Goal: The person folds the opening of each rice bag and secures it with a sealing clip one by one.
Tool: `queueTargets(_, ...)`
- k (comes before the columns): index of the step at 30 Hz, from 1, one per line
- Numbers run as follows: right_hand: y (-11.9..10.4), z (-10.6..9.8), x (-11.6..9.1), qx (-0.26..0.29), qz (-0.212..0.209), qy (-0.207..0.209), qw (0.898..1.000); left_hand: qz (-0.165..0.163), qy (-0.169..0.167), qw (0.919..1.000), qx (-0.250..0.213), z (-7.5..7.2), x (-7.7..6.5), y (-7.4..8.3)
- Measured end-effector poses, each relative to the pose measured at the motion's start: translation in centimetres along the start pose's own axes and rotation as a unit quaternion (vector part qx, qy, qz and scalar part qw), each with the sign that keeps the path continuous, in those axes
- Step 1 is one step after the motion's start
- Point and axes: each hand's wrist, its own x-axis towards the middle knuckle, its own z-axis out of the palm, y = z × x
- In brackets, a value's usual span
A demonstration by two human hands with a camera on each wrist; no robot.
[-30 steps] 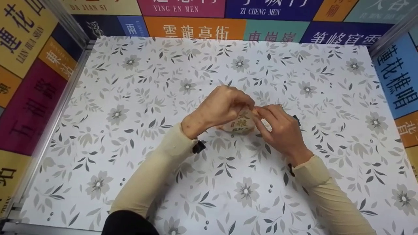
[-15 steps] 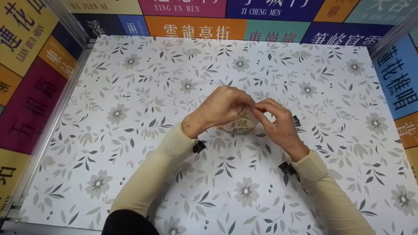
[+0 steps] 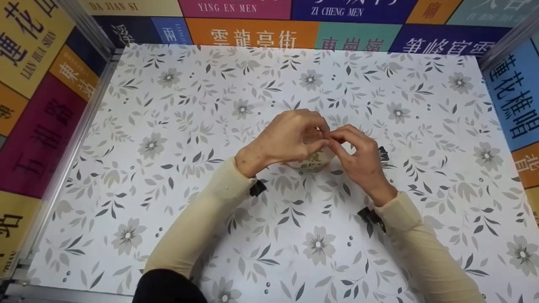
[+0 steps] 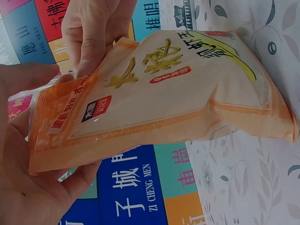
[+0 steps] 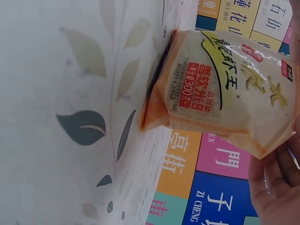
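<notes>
While pale rice bag point(image 4: 178, 89) is stood on floral-patterned table point(image 3: 189, 126), near middle, its long axis is kept roughly upright: orange top band point(image 4: 49, 122) pointed up, base set down on tabletop, gold-lettered front turned toward person. Top edge pinched by left hand point(image 3: 290, 135); same edge pinched by right hand point(image 3: 358, 153), fingertips close together. Coloured panels point(image 3: 257, 35) with Chinese characters ranged behind table's far edge.

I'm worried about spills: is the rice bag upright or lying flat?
Roughly upright: in the right wrist view the rice bag rises from the patterned tabletop, base down, left hand and right hand holding its top.
</notes>
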Motion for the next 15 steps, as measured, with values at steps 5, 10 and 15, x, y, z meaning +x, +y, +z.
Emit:
queueTargets(5,0.04,0.12,-0.04,-0.007,-0.005,0.007,1.0,-0.018,0.007,0.9998,-0.003,0.23,0.15,0.21)
queueTargets(10,0.06,0.16,-0.05,-0.002,-0.009,0.01,1.0,-0.036,0.017,0.9992,0.005,0.26,0.22,0.3)
queueTargets(15,0.06,0.27,-0.1,0.004,-0.012,0.014,1.0,-0.034,0.027,0.999,0.012,0.31,0.1,0.19)
